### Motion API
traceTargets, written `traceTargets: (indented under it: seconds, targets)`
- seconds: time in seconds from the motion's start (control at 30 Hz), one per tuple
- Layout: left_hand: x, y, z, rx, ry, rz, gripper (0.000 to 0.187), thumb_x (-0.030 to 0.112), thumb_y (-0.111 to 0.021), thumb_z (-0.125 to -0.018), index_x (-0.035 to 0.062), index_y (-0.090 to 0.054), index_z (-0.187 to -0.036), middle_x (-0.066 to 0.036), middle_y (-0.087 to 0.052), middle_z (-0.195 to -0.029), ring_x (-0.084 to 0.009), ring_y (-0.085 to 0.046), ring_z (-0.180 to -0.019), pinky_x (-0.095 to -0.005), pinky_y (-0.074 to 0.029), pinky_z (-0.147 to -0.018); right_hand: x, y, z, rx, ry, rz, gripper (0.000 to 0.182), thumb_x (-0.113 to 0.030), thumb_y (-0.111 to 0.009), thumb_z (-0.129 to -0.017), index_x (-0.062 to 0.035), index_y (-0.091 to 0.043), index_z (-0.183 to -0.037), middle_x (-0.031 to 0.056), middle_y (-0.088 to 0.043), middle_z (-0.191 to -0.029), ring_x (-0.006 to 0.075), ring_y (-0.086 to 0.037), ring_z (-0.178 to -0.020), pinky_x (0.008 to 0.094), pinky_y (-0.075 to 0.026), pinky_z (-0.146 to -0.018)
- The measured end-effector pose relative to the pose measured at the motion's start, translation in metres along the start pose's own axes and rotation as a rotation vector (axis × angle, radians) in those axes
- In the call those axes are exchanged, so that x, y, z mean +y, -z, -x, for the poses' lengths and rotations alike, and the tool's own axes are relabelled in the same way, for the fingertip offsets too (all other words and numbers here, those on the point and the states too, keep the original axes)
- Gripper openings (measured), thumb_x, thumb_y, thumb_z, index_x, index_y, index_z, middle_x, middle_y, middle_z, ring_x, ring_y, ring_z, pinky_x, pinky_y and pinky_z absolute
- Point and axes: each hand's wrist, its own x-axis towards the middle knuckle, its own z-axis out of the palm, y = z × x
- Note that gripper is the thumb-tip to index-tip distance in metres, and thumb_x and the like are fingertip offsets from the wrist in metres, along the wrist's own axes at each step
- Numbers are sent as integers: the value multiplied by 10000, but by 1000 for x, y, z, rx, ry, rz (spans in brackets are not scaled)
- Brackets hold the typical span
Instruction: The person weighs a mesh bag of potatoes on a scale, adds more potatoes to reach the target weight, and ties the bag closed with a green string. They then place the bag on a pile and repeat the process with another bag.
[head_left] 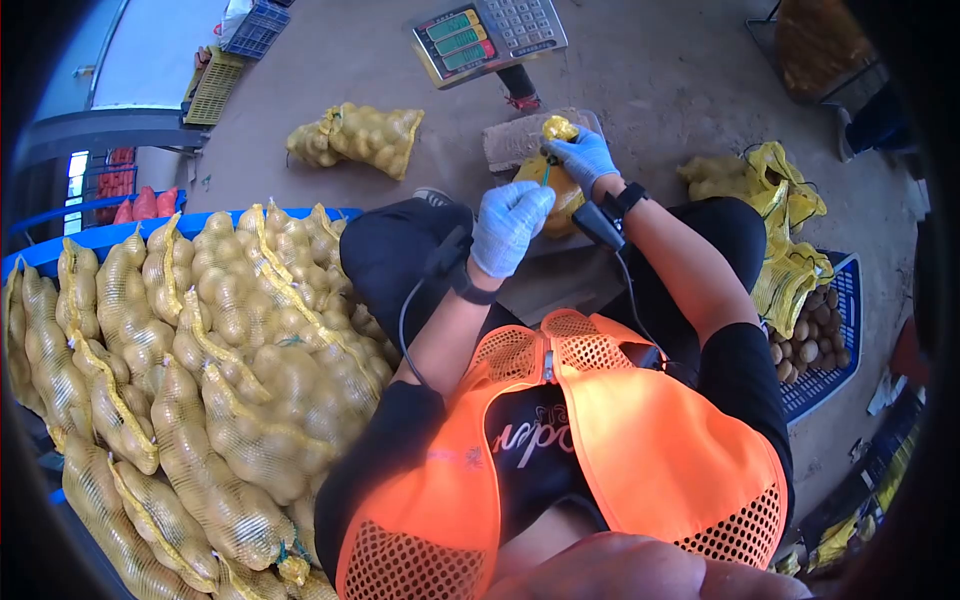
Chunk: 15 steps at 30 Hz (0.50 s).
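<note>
"Mesh sacks point(250, 400) over on the left; potatoes point(262, 470) inside?"

"Yes, potatoes show through the yellow netting, and the heap sits within a blue rim point(45, 254). Beyond are red sacks point(145, 205), then a yellow crate point(215, 88) and a blue crate point(257, 30). More filled netting point(372, 142) lies on the floor."

"Can you read that digital scale point(490, 38)?"

"It has green display windows and a keypad, but the figures are too blurred from where I stand. The black shirt point(530, 435) does show white letters, 'oder', partly covered by the orange vest point(665, 425)."

"And the hands?"

"Both gloved. The left hand point(512, 226) is clenched on one end of a thin green strand point(547, 174). The strand runs up to the neck of a yellow potato sack point(566, 198), down between the person's knees. The right hand point(584, 158) has its fingers gripping that neck."

"Further right?"

"Loose yellow mesh bags point(775, 205), draped beside and partly over a blue slatted basket point(822, 392) of bare brown potatoes."
</note>
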Motion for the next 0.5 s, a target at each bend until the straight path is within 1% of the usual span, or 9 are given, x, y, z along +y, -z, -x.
traceTargets:
  seconds: [0.13,0.17,0.2,0.27,0.3,0.33,0.4,0.43,0.5]
  targets:
    - [-2,10,21,-32,-26,34,286,235,-531,-930,78,-534,-692,50,-447,-571,-23,-382,-484,-178,-269,-453,-23,-16,17,-105,-55,37,230,-158,-620,-836,12,-624,-991,55,-646,-797,116,-601,-702,251,-482,-657]
    - [-11,21,23,-61,6,64,388,430,-491,-922,82,-555,-763,22,-495,-626,-77,-434,-515,-214,-331,-479,-12,-17,4,-117,35,142,209,-151,-575,-854,18,-621,-968,72,-645,-783,124,-604,-692,262,-480,-643]
    - [-18,26,26,-41,-5,62,388,430,-491,-922,82,-555,-763,22,-495,-626,-77,-434,-515,-214,-331,-479,-14,-22,2,-98,85,158,196,-155,-580,-845,14,-619,-935,56,-646,-776,120,-601,-691,275,-479,-634]
    - [-44,26,19,417,556,737,574,640,-402,-866,90,-565,-882,-32,-570,-795,-158,-520,-665,-305,-422,-602,-14,-37,4,-56,168,267,219,-190,-597,-829,7,-617,-920,94,-657,-779,181,-630,-696,312,-488,-648]
    - [-152,67,7,291,620,982,777,802,-312,-765,134,-472,-1130,-129,-554,-940,-314,-568,-874,-439,-473,-723,-18,-47,10,-129,299,419,234,-208,-601,-821,-5,-620,-937,123,-660,-798,229,-642,-724,333,-492,-665]
    - [-121,41,16,472,814,1071,701,682,-328,-826,128,-490,-1225,-116,-533,-1234,-268,-455,-1169,-445,-339,-983,-23,-60,21,-187,410,583,252,-226,-606,-813,-17,-624,-953,152,-664,-816,277,-653,-751,355,-496,-682]
    - [-146,27,20,40,513,1273,732,635,-335,-832,124,-373,-1355,-120,-439,-1356,-291,-372,-1271,-437,-259,-1075,-36,-93,50,-302,502,576,303,-281,-612,-789,-67,-619,-1003,182,-658,-862,354,-637,-826,411,-499,-734]
    - [-148,32,21,-18,469,1264,740,636,-339,-832,121,-355,-1363,-125,-422,-1365,-297,-363,-1277,-446,-257,-1075,-59,-106,70,-407,469,645,328,-252,-634,-791,-75,-602,-1064,149,-659,-812,323,-642,-751,400,-500,-687]
    - [-139,66,22,46,444,1196,758,639,-345,-832,113,-319,-1377,-134,-389,-1383,-309,-344,-1288,-463,-254,-1076,-80,-127,87,-493,701,513,330,-289,-639,-788,-95,-586,-1049,173,-646,-830,380,-614,-785,431,-492,-682]
